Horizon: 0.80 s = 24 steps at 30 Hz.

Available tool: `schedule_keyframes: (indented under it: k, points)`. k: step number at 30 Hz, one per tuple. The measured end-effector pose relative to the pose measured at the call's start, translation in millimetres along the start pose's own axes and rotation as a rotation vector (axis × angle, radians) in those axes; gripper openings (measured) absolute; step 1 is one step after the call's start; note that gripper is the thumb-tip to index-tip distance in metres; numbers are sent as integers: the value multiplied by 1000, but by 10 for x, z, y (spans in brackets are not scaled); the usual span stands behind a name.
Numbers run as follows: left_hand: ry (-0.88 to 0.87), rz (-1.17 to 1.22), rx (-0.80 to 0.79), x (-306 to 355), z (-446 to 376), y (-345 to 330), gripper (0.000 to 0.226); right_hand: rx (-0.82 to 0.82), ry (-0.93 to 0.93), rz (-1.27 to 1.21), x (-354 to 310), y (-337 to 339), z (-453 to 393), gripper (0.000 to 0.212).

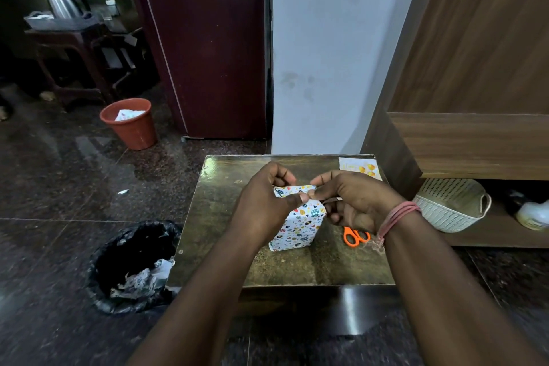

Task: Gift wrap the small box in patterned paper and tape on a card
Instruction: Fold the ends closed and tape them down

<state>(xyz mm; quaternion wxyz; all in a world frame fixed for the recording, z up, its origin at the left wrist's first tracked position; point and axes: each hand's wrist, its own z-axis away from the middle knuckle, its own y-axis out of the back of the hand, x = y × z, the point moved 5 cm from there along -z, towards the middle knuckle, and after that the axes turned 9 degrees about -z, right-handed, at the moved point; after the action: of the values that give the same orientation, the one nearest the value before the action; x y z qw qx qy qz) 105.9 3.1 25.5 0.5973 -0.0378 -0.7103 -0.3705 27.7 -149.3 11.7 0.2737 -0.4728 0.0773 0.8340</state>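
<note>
A small box wrapped in white paper with a coloured pattern stands upright in the middle of the low brown table. My left hand grips its top from the left, thumb pressed on the folded end flap. My right hand pinches the same top flap from the right, fingers curled. A card with yellow shapes lies flat at the table's far right corner. Orange-handled scissors lie on the table just right of the box, partly hidden under my right wrist.
A black-lined bin with paper scraps stands on the floor at the table's left. A red bucket sits farther back left. A white woven basket rests on a wooden shelf to the right. A wall and dark door rise behind the table.
</note>
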Motion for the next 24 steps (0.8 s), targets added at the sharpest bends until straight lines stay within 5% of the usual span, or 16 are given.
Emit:
schedule_keyframes:
  k: [6,10,15,20,24]
  points:
    - [36,45,-31,-14,14,-22,25,46,67,41,0,-26,-53,18]
    - [107,161,-37,-45,21,11,13,-67,126,21,17,-18,-2,12]
    - [222,263,24,-103,-39,139,29,31,184,1,-22,277,10,25]
    - [143,202,30,-85,6,336,5,71,220,126,34,432,33,20]
    - [50,-85,60,-58,112,333,13,280,283,390,-98,714,91,10]
